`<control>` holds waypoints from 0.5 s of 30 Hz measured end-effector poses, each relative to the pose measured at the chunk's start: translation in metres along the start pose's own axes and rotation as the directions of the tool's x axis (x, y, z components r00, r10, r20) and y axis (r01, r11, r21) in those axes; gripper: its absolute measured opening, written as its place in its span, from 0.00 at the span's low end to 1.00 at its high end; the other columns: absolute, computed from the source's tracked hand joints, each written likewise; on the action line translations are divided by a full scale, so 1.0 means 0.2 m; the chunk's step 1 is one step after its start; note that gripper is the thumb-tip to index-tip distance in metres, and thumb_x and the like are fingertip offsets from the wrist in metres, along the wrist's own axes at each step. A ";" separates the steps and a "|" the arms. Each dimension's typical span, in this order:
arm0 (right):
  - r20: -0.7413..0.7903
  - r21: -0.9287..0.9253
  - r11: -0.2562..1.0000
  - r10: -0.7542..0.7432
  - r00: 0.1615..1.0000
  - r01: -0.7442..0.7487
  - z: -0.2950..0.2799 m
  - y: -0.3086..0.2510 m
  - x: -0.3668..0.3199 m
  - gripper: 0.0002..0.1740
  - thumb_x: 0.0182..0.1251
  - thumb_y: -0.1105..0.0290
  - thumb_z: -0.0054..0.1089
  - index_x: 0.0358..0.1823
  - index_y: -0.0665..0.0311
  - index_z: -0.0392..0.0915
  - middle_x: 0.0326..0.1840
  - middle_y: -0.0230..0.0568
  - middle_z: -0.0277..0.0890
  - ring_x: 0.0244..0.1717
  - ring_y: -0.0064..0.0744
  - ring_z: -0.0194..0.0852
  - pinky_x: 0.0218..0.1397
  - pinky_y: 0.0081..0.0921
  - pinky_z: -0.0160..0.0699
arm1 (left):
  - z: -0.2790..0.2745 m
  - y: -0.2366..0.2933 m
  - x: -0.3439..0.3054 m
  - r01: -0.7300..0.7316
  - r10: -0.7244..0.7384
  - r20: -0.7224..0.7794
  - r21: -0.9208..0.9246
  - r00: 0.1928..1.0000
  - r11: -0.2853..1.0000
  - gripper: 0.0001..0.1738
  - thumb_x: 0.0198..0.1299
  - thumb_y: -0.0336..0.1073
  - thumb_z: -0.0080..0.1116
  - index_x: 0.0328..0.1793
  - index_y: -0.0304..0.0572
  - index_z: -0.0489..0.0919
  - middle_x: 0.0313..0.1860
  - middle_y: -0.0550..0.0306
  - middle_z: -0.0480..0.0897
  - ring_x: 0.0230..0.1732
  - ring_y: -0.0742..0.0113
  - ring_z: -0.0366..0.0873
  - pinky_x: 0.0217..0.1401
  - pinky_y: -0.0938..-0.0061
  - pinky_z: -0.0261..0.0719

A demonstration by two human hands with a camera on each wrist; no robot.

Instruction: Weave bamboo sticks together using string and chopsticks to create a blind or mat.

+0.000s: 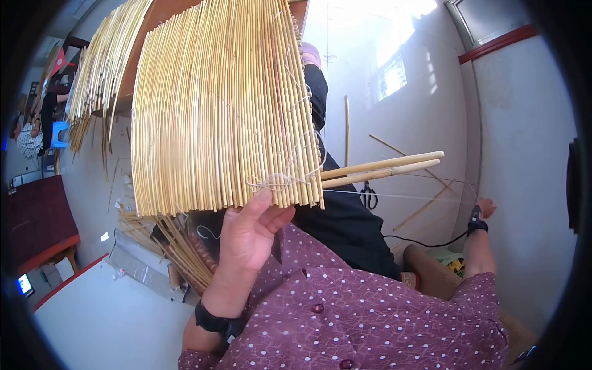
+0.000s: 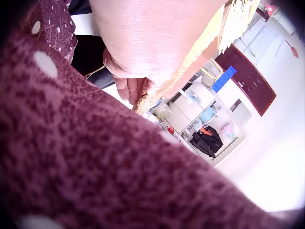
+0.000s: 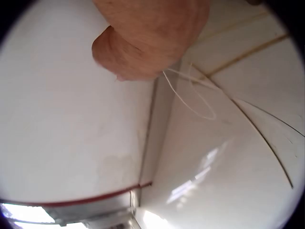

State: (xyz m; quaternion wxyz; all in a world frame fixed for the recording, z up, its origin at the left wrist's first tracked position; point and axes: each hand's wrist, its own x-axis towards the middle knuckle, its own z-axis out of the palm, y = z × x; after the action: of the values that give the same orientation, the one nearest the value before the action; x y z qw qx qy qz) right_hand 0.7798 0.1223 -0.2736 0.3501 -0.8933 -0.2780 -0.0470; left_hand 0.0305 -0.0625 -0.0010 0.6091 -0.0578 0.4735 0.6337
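A mat of pale reed stalks lies across the middle of the head view, with knotted white string along its right side. The left hand pinches its lower edge near the knots, thumb on top; in the left wrist view the left hand holds the stalk ends. Far to the right, the right hand is stretched out from the mat, a thin white thread running towards it. The right wrist view shows the right hand with curled fingers gripping the thread, which hangs in a loop.
Two thicker sticks extend right from beneath the mat. Black scissors and loose stalks lie on the floor. More reeds rest at the upper left, beside a blue stool. A wall stands close to the right hand.
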 end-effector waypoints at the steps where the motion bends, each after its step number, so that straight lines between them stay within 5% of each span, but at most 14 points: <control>1: -0.038 -0.091 0.996 -0.005 0.999 0.001 -0.17 -0.16 -0.07 0.15 0.62 0.64 0.55 0.40 0.69 0.78 0.37 0.50 0.80 0.39 0.51 0.79 0.46 0.43 0.76 | 0.00 0.00 0.00 0.006 -0.006 -0.007 0.000 1.000 1.000 0.20 0.62 0.33 0.61 0.58 0.36 0.74 0.46 0.49 0.83 0.44 0.59 0.85 0.48 0.64 0.87; 3: 0.343 -0.241 0.912 -0.240 0.908 0.332 -0.12 -0.27 -0.20 0.12 0.63 0.65 0.54 0.39 0.68 0.77 0.37 0.49 0.81 0.37 0.46 0.79 0.44 0.40 0.77 | 0.01 -0.01 0.00 0.001 -0.001 -0.002 -0.005 1.000 1.000 0.19 0.62 0.33 0.61 0.58 0.36 0.74 0.46 0.49 0.83 0.44 0.59 0.85 0.49 0.64 0.87; 4: 0.556 0.182 0.974 -0.216 0.803 0.136 -0.14 -0.56 -0.52 0.12 0.68 0.65 0.51 0.44 0.66 0.74 0.38 0.44 0.79 0.36 0.37 0.78 0.40 0.33 0.79 | 0.02 -0.01 0.00 -0.005 0.005 0.001 -0.010 1.000 1.000 0.19 0.62 0.33 0.61 0.58 0.35 0.74 0.47 0.49 0.83 0.44 0.59 0.85 0.49 0.64 0.87; 5: 0.737 0.432 0.867 -0.180 0.652 -0.248 -0.19 -0.88 -0.87 0.11 0.72 0.64 0.49 0.48 0.64 0.70 0.40 0.40 0.78 0.34 0.28 0.76 0.36 0.26 0.81 | 0.02 -0.01 0.00 -0.003 0.003 0.002 -0.011 1.000 1.000 0.19 0.62 0.33 0.61 0.58 0.35 0.74 0.47 0.49 0.83 0.44 0.59 0.85 0.49 0.64 0.87; 6: 0.843 0.407 0.831 -0.181 0.507 -0.379 -0.31 -1.24 -1.24 0.14 0.74 0.61 0.48 0.50 0.64 0.68 0.39 0.39 0.77 0.33 0.24 0.76 0.34 0.23 0.81 | 0.02 0.00 0.00 0.000 0.000 0.015 -0.018 1.000 1.000 0.19 0.62 0.33 0.61 0.58 0.35 0.74 0.47 0.49 0.83 0.44 0.59 0.85 0.49 0.64 0.87; 7: 0.906 0.407 0.829 -0.315 0.281 -0.384 -0.32 -1.37 -1.45 0.16 0.75 0.59 0.47 0.50 0.65 0.69 0.42 0.41 0.78 0.30 0.20 0.75 0.30 0.21 0.81 | 0.03 0.00 -0.01 0.002 -0.001 0.027 -0.022 1.000 1.000 0.19 0.62 0.33 0.61 0.58 0.35 0.74 0.47 0.48 0.83 0.44 0.59 0.85 0.49 0.63 0.87; 8: 0.873 0.408 0.706 -0.488 0.020 -0.579 -0.42 -1.57 -1.68 0.16 0.75 0.58 0.46 0.49 0.65 0.69 0.41 0.44 0.79 0.24 0.19 0.73 0.26 0.17 0.78 | 0.03 0.00 -0.01 -0.003 0.003 0.026 -0.016 1.000 1.000 0.19 0.62 0.33 0.61 0.58 0.35 0.74 0.47 0.48 0.83 0.44 0.59 0.85 0.49 0.63 0.87; 9: 0.829 0.319 0.683 -0.537 -0.157 -0.657 -0.50 -1.72 -1.85 0.17 0.75 0.57 0.47 0.46 0.66 0.68 0.36 0.45 0.79 0.20 0.18 0.71 0.22 0.14 0.76 | 0.04 0.00 0.00 0.007 -0.006 0.020 -0.016 1.000 1.000 0.19 0.62 0.33 0.61 0.57 0.35 0.74 0.46 0.49 0.83 0.44 0.59 0.85 0.49 0.63 0.87; 12: 0.696 0.055 0.726 -0.521 -0.495 -0.686 -0.66 -1.94 -2.26 0.12 0.74 0.62 0.50 0.43 0.65 0.67 0.37 0.47 0.79 0.22 0.19 0.74 0.22 0.16 0.76 | 0.06 0.00 -0.02 0.013 -0.013 0.021 -0.011 1.000 1.000 0.18 0.62 0.33 0.61 0.57 0.35 0.74 0.46 0.49 0.84 0.44 0.59 0.85 0.49 0.63 0.87; 13: 0.754 0.019 0.788 -0.415 -0.509 -0.615 -0.73 -2.02 -2.37 0.07 0.72 0.67 0.51 0.42 0.63 0.68 0.35 0.42 0.78 0.25 0.22 0.78 0.26 0.18 0.79 | 0.06 0.01 -0.03 0.013 -0.013 0.022 -0.012 1.000 1.000 0.18 0.62 0.33 0.60 0.57 0.35 0.75 0.46 0.49 0.84 0.44 0.59 0.85 0.49 0.63 0.87; 15: 0.697 0.437 0.746 -0.634 -0.334 -0.503 -0.77 -2.10 -2.42 0.02 0.70 0.74 0.52 0.39 0.62 0.69 0.31 0.36 0.76 0.28 0.23 0.79 0.31 0.20 0.81 | 0.04 0.01 -0.03 0.013 -0.012 0.026 -0.016 1.000 1.000 0.18 0.62 0.33 0.60 0.57 0.35 0.75 0.47 0.49 0.84 0.44 0.59 0.85 0.49 0.64 0.87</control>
State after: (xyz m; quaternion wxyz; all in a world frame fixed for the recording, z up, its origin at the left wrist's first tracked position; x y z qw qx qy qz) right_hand 0.1669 0.0490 -0.0406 0.2434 -0.3061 -0.4926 0.7774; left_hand 0.0348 -0.0613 0.0086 0.6187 -0.0575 0.4599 0.6344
